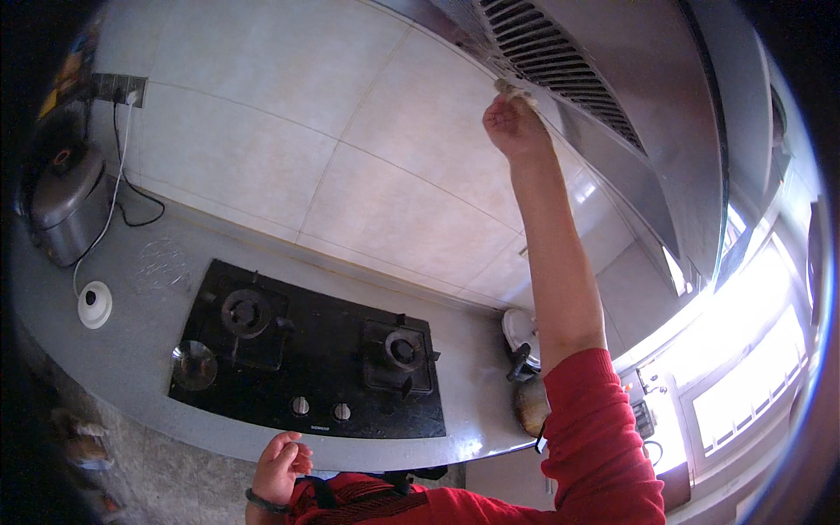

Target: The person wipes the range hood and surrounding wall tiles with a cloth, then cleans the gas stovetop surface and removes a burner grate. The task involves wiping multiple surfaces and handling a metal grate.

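My right hand (pixel 515 125) is raised high at the range hood (pixel 630 46), its fingers closed around a crumpled light cloth (pixel 516 90). The cloth is at the lower rear edge of the hood, beside the slotted grille (pixel 564 62); whether it touches the metal I cannot tell. Lower down, my left hand (pixel 281 462) holds nothing, with its fingers loosely bent and apart. It is near the front edge of the grey counter (pixel 243 433), below the black two-burner Siemens gas hob (pixel 321 367).
A round shiny dish (pixel 194 365) sits on the hob's left corner. To the left are a rice cooker (pixel 69 203), a white round corded device (pixel 95 305) and a wall socket (pixel 119 90) with cables. A lidded pot (pixel 522 328) stands right of the hob, partly behind my arm.
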A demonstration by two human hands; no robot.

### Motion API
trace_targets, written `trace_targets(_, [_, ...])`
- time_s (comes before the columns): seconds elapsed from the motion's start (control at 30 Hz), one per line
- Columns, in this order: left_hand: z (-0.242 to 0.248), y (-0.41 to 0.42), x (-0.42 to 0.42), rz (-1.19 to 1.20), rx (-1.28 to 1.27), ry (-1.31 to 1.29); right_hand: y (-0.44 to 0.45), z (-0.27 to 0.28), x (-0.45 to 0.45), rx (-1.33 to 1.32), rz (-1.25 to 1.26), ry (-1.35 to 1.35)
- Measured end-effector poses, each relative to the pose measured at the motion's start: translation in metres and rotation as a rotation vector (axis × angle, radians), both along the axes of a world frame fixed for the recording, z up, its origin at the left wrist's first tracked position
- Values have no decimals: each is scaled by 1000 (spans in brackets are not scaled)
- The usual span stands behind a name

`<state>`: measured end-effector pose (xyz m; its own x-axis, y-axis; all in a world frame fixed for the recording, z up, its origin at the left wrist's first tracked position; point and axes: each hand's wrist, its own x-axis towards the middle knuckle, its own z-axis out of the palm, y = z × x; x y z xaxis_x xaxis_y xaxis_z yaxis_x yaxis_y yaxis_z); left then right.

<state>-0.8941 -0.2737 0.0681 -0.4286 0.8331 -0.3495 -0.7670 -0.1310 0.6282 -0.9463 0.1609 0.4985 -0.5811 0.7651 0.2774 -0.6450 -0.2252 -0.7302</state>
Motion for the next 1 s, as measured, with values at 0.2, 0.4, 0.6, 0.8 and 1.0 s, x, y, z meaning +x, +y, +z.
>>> trace_targets(0.2, [1, 1, 3, -8, -1, 29, 15, 13, -26, -8, -97, 12])
trace_targets(0.4, [6, 0, 6, -6, -35, 10, 8, 10, -29, 39, 34, 147])
trace_targets(0.6, [3, -3, 5, -4, 4, -53, 7, -17, -19, 107, 19, -82])
trace_targets(0.8, [-7, 11, 3, -21, -64, -37, 12, 11, -30, 53, -50, -4])
trace_targets(1.0, [-15, 41, 1, -22, -31, -111, 4, -1, -16, 256, 299, -25])
